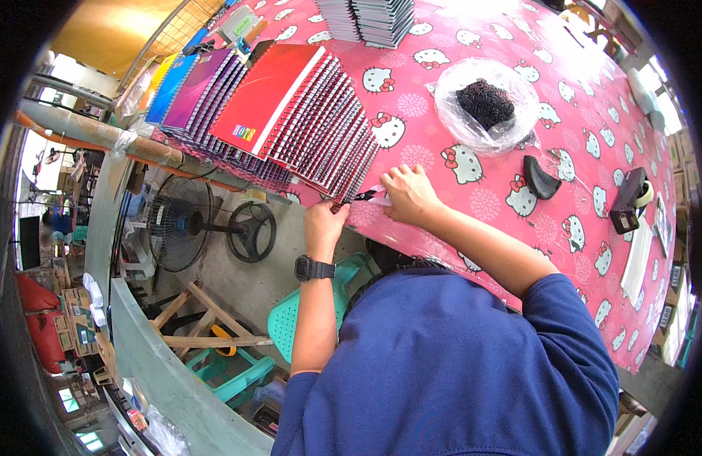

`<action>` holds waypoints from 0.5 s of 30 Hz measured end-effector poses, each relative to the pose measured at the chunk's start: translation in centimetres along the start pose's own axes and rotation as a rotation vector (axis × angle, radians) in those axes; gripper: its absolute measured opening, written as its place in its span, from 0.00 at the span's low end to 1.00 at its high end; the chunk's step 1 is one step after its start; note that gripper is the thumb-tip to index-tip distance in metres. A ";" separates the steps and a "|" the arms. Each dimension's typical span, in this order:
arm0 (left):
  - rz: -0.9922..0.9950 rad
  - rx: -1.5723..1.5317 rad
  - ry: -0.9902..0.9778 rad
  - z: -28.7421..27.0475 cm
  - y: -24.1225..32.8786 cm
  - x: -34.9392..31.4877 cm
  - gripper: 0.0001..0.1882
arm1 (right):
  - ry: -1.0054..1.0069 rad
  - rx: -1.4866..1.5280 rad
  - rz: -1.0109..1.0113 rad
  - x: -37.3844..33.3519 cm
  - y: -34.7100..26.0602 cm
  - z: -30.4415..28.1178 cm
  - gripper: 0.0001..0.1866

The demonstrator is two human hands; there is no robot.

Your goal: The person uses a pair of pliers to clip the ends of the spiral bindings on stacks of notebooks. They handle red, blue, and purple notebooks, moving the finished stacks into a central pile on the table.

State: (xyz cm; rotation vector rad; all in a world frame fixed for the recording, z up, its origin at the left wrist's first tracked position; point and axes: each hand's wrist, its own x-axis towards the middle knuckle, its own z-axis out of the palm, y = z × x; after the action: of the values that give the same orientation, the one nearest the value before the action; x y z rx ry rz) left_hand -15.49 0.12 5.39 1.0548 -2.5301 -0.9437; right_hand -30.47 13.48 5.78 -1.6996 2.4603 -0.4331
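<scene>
My left hand pinches the lower corner of a fanned row of spiral-bound notebooks at the edge of a table with a pink cartoon-cat cloth. A black watch sits on that wrist. My right hand rests on the cloth beside it, fingers closed on a small pink-and-white piece next to the black spiral end. The top notebook has a red cover; purple, blue and yellow covers lie further left.
A clear bag of black coils lies mid-table. A black curved piece and a tape dispenser sit to the right. Another notebook stack is at the far edge. A floor fan and a green stool stand below.
</scene>
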 end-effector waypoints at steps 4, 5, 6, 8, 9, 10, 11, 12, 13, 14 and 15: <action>0.026 0.042 0.000 -0.1 0.1 0.2 0.12 | -0.083 -0.040 -0.001 0.4 -0.2 0.0 0.25; 0.026 0.056 -0.011 -0.2 0.0 0.2 0.13 | -0.075 -0.048 -0.012 0.4 -0.2 -0.1 0.24; 0.026 0.057 -0.010 -0.1 -0.1 0.2 0.13 | -0.074 -0.048 -0.014 0.4 -0.2 0.0 0.24; 0.040 0.080 0.010 -0.1 -0.1 0.3 0.13 | -0.042 -0.047 -0.010 0.2 -0.2 0.0 0.24; 0.040 0.081 0.010 -0.1 -0.2 0.3 0.13 | -0.041 -0.046 -0.009 0.3 -0.3 0.1 0.24; 0.033 0.082 0.011 -0.1 -0.2 0.3 0.13 | -0.072 -0.047 0.002 0.3 -0.5 0.1 0.24; 0.025 0.084 0.012 -0.1 -0.2 0.3 0.13 | -0.102 -0.047 0.012 0.3 -0.7 0.2 0.23; 0.027 0.083 0.009 -0.1 -0.3 0.2 0.13 | -0.103 -0.047 0.015 0.4 -1.0 0.3 0.23; 0.025 0.061 0.004 -0.2 -0.2 0.3 0.13 | -0.083 -0.038 0.001 0.5 -1.2 0.5 0.23; 0.023 0.039 -0.001 -0.2 -0.1 0.3 0.13 | -0.063 -0.029 -0.014 0.5 -1.1 0.8 0.22; 0.027 0.039 -0.007 -0.1 0.0 0.2 0.13 | -0.050 0.009 -0.031 0.6 -0.7 1.1 0.19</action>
State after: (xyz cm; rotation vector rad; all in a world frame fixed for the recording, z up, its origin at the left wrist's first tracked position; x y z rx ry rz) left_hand -15.63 -0.08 5.41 1.0270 -2.5717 -0.8956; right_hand -29.75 12.49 5.01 -1.7257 2.3966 -0.3999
